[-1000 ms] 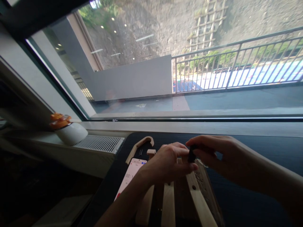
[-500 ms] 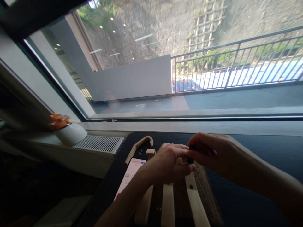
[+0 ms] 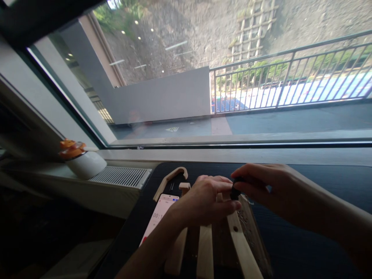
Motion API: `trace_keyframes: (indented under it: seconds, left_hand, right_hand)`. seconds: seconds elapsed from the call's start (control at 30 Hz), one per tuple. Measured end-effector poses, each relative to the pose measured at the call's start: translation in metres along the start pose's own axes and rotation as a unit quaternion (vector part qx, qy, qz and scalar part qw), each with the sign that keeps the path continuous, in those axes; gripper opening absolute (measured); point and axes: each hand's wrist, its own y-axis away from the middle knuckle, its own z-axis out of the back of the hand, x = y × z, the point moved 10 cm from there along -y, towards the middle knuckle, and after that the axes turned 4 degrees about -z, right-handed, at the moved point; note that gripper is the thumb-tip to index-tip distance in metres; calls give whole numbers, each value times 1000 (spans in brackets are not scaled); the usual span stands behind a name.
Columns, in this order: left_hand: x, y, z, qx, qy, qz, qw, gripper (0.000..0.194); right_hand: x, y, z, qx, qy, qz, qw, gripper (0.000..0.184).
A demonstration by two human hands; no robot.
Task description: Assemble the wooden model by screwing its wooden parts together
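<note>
My left hand [image 3: 207, 197] is closed around the far end of a pale wooden strip [image 3: 244, 248], which has a dark round hole partway along it. Pinched in the fingers of my right hand [image 3: 266, 184] is a small black knob-like piece [image 3: 236, 189], against the strip's end beside the left fingertips. Its lower end is hidden, so its exact kind is unclear. Under the strip lies a dark brown wooden board [image 3: 254, 236] with small marks or bits on it. Two more pale strips, a middle one [image 3: 205, 252] and a left one [image 3: 176, 255], run beneath my left wrist.
A phone [image 3: 159, 215] showing a timer lies left of my left forearm. Beyond it rests a hooked wooden piece [image 3: 170, 178] on the black table [image 3: 305, 182]. A white pot-like object with an orange top [image 3: 87, 162] stands on the sill by a vent grille [image 3: 122, 176], below the window.
My right fingers have turned slightly, and the black piece is now tilted differently between them. My left hand keeps its place on the strip.
</note>
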Motion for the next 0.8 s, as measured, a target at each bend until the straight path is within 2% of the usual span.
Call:
trace_keyframes:
  seconds: [0.23,0.33,0.47,0.8]
  left_hand:
    - [0,-1,-1,6,34,7,999,18]
    - [1,-1,-1,4,27,-4,1000,17]
    - [-1,-1,-1,0,20,-14,1000,15]
    - [2,1,-1,9,-2,7,1000,19]
  right_hand:
    - [-2,-2,2,-43,60,-12,997,23]
    - [5,-3,-1,-11,16,16,1000,16]
    - [9,1,-1,20,-42,45,998,21]
    - [0,-3,0,-27,15,-2,1000,20]
